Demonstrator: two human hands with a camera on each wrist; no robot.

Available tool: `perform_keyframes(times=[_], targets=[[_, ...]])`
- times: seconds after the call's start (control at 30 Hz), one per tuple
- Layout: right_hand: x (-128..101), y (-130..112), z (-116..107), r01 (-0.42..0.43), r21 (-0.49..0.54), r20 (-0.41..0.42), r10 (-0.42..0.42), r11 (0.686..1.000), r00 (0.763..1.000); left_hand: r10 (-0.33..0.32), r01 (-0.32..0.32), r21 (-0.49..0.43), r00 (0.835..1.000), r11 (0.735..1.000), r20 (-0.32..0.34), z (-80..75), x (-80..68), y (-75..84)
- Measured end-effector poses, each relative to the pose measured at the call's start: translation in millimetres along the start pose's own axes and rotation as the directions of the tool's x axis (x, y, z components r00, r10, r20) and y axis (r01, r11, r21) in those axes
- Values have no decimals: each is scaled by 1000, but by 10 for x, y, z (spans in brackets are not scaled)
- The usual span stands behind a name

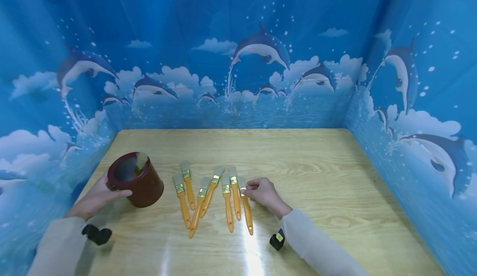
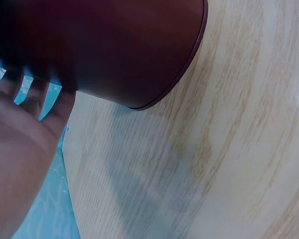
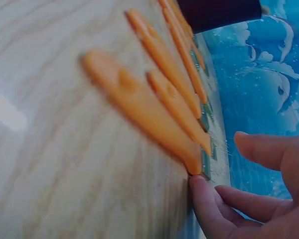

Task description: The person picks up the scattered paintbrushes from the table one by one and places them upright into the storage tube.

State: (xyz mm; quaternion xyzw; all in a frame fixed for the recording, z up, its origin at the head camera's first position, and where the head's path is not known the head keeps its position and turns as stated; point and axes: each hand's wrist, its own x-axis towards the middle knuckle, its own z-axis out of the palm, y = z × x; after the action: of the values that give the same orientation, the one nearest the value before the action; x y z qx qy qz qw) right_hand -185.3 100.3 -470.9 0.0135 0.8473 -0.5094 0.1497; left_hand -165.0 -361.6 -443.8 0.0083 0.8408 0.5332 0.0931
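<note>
Head view shows the person's two hands well apart over a wood-grained tabletop [image 1: 309,164]. At the left of the frame, the left hand [image 1: 97,195] is clamped on a dark red round container [image 1: 148,187], thumb in front; the container tilts, and the bristles of one brush [image 1: 141,161] poke up past its rim. Seven orange-handled paintbrushes [image 1: 208,197] lie across the lower centre, bristles toward the top of the frame. Right of them, the right hand [image 1: 264,193] reaches to the rightmost paintbrush [image 1: 246,212]; in the right wrist view a fingertip touches it near the metal band, the thumb spread away. Blue dolphin-printed curtains [image 1: 179,19] fill the upper frame.
</note>
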Motion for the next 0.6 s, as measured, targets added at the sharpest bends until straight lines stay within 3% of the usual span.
perform_keyframes(times=[0.1, 0.3, 0.6], targets=[[20, 17, 45, 49, -89, -31, -52, 995, 998, 0, 0, -12, 1000, 1000, 2, 1, 2, 6], [48, 21, 130, 135, -267, -69, -159, 954, 985, 6, -6, -32, 1000, 999, 5, 6, -6, 7], [96, -5, 169, 111, -322, -77, -143, 940, 987, 2, -2, -41, 1000, 999, -8, 16, -13, -1]])
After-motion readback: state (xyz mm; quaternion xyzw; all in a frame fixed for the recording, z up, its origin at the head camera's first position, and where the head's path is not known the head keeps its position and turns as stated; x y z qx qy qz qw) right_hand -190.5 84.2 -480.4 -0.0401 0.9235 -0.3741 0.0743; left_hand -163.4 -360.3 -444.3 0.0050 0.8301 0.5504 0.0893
